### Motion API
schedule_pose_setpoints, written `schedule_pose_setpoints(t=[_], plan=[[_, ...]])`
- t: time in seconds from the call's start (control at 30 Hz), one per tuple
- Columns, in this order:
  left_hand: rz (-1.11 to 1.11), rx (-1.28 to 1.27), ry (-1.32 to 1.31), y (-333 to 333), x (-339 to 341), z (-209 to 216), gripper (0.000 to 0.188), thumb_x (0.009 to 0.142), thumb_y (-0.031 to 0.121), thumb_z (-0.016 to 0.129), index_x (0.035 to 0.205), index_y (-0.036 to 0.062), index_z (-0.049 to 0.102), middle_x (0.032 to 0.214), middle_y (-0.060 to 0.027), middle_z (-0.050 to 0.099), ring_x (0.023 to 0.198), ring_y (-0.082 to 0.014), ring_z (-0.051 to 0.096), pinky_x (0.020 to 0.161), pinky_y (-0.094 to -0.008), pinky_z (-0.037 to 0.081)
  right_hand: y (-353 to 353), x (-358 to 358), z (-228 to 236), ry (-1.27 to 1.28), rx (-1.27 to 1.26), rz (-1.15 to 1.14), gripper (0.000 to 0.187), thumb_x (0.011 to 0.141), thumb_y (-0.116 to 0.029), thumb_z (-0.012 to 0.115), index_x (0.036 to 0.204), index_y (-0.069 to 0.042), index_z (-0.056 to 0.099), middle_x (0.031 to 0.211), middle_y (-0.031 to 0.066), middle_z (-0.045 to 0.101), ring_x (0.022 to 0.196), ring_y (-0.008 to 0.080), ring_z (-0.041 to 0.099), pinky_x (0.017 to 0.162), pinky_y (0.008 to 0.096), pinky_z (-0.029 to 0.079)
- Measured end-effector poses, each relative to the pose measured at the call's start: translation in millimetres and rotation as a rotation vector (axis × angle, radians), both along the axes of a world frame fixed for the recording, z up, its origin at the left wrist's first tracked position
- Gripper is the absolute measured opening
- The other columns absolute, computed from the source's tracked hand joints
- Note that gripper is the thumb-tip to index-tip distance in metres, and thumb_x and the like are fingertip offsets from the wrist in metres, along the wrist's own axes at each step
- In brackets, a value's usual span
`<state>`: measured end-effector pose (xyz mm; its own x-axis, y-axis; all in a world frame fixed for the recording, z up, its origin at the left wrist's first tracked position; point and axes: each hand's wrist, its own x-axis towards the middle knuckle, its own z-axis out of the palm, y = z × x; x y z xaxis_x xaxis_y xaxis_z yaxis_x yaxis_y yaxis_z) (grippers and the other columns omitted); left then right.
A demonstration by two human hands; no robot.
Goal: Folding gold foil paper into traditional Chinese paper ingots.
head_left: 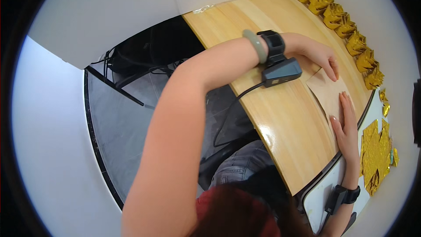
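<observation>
**Sheet of paper lying between two hands, the right hand laid along it**

Viewed from left to right. The left arm reaches across the wooden table [285,127], wearing a pale bracelet [255,46] and a black wrist strap [274,44] with a small dark box [283,72] beside it. The left hand [325,60] bends down at the sheet's upper end, its fingers drawn together; whether they pinch the edge cannot be told. The paper [323,96], tan and thin, lies flat on the wood. Its long axis appears to slope from upper left to lower right, though the hands hide part of its outline. From the left fingertips it extends downward; from the right hand [348,131] it extends up and to the left. The right hand is the nearer, resting flat on the paper's right part, thumb apart from the straight fingers, clamped on nothing. Farther right, folded gold pieces [334,15] line the table's edge, and gold foil [375,149] lies below them.
</observation>
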<state>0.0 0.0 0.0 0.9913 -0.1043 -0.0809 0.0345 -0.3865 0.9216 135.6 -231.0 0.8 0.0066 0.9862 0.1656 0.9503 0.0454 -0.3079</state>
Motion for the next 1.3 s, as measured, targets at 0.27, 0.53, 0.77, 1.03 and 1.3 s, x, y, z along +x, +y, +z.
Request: schedule_pose_setpoints(t=[0.27, 0.53, 0.77, 1.03, 1.3], plan=[[0.103, 0.479, -0.234, -30, -37, -2, 0.073, 0.078, 0.038, 0.062, 0.135, 0.0028, 0.034, 0.146, -0.0160, 0.020, 0.136, -0.0284, 0.012, 0.108, -0.0381, 0.018, -10, -17, 3, -0.143, 0.053, -0.044, 0.065, 0.080, -0.029, 0.061, 0.133, -0.002, 0.033, 0.139, 0.0189, 0.032, 0.131, 0.0315, 0.027, 0.107, 0.0435, 0.021], [0.070, 0.795, -0.194, -58, -76, 8, 0.097, 0.068, 0.053, 0.066, 0.139, 0.0027, 0.023, 0.146, -0.0173, 0.017, 0.136, -0.0351, 0.009, 0.109, -0.0433, 0.012, -22, -19, 1, -0.175, 0.124, -0.085, 0.067, 0.082, -0.041, 0.056, 0.129, 0.002, 0.036, 0.135, 0.0201, 0.037, 0.128, 0.0324, 0.032, 0.105, 0.0434, 0.025], [0.102, 0.892, -0.210, -66, -74, -8, 0.101, 0.069, 0.061, 0.061, 0.139, 0.0019, 0.020, 0.145, -0.0185, 0.018, 0.135, -0.0352, 0.013, 0.108, -0.0430, 0.013, -25, -12, -15, -0.133, 0.160, -0.086, 0.068, 0.083, -0.045, 0.054, 0.127, 0.004, 0.038, 0.133, 0.0220, 0.038, 0.126, 0.0335, 0.034, 0.103, 0.0435, 0.027], [0.118, 0.889, -0.077, -69, -81, 10, 0.097, 0.070, 0.061, 0.058, 0.140, 0.0035, 0.021, 0.146, -0.0132, 0.020, 0.135, -0.0331, 0.014, 0.108, -0.0445, 0.013, -18, -20, -3, -0.068, 0.155, -0.074, 0.074, 0.081, -0.050, 0.053, 0.129, 0.003, 0.037, 0.135, 0.0207, 0.037, 0.127, 0.0305, 0.033, 0.104, 0.0428, 0.026], [0.083, 0.888, -0.011, -63, -71, 11, 0.102, 0.067, 0.067, 0.056, 0.139, 0.0032, 0.023, 0.146, -0.0122, 0.020, 0.135, -0.0341, 0.014, 0.107, -0.0480, 0.014, -20, -12, 10, 0.097, 0.097, -0.081, 0.073, 0.077, -0.043, 0.061, 0.129, 0.002, 0.036, 0.135, 0.0210, 0.036, 0.127, 0.0327, 0.032, 0.104, 0.0450, 0.026]])
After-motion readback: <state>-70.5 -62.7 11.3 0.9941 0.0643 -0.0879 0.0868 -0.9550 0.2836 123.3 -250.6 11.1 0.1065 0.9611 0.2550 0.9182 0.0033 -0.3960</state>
